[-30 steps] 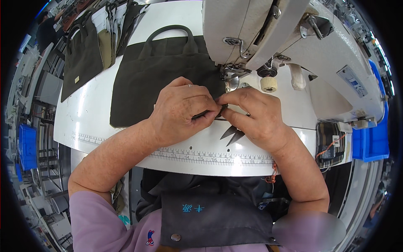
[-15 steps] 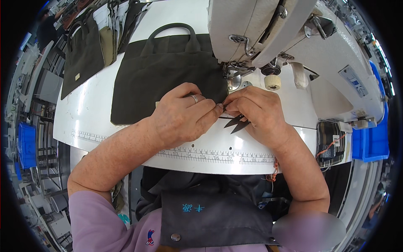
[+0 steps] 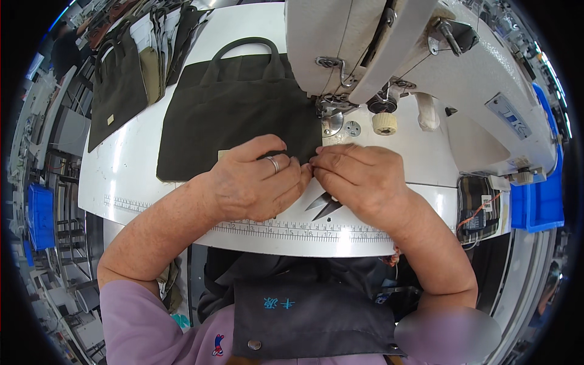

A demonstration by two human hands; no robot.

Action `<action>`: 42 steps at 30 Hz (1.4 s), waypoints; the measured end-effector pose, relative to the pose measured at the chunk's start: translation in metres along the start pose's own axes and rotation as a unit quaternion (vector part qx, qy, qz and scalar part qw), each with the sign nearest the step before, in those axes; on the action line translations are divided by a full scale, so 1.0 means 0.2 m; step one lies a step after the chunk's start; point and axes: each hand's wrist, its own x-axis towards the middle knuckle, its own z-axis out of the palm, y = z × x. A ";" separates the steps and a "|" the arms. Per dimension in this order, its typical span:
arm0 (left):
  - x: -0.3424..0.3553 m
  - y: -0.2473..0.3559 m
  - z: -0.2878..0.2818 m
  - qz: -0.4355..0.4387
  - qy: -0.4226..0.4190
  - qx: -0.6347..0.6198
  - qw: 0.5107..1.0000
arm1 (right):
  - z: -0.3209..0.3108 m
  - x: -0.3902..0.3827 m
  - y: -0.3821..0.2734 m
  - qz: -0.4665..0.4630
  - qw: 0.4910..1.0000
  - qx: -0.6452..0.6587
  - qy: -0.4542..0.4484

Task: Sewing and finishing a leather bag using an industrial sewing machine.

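A dark olive fabric tote bag (image 3: 237, 115) lies flat, its looped handle toward the far side and its right edge beside the sewing machine's presser foot (image 3: 331, 121). My left hand (image 3: 255, 179), wearing a ring, pinches the bag's right edge near the lower corner. Against those fingertips, my right hand (image 3: 362, 176) pinches the same edge. A small pair of thread snips (image 3: 323, 205) is tucked in my right palm, its dark pointed blades sticking out below the hand. What exactly lies between the fingertips is hidden.
The white sewing machine (image 3: 474, 97) fills the right side of the white table (image 3: 128, 164). Along the table's near edge runs a printed ruler (image 3: 286, 232). More bags (image 3: 121, 88) are stacked at the far left. Folded plaid cloth (image 3: 477, 204) and a blue bin (image 3: 538, 201) sit at the right.
The bag's right edge and both hands have shifted a little left and nearer to me, away from the presser foot. The snips have moved along inside my right hand.
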 end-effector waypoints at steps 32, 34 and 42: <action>-0.05 -0.18 -0.01 -0.101 -0.237 -0.308 0.916 | -0.07 -0.06 -0.01 0.169 0.972 0.082 -0.142; -0.04 -0.20 0.00 -0.109 -0.239 -0.299 0.917 | -0.05 -0.05 0.00 0.173 0.972 0.087 -0.131; -0.02 -0.31 0.08 -0.128 -0.223 -0.285 0.923 | -0.02 -0.03 0.03 0.211 0.967 0.015 -0.142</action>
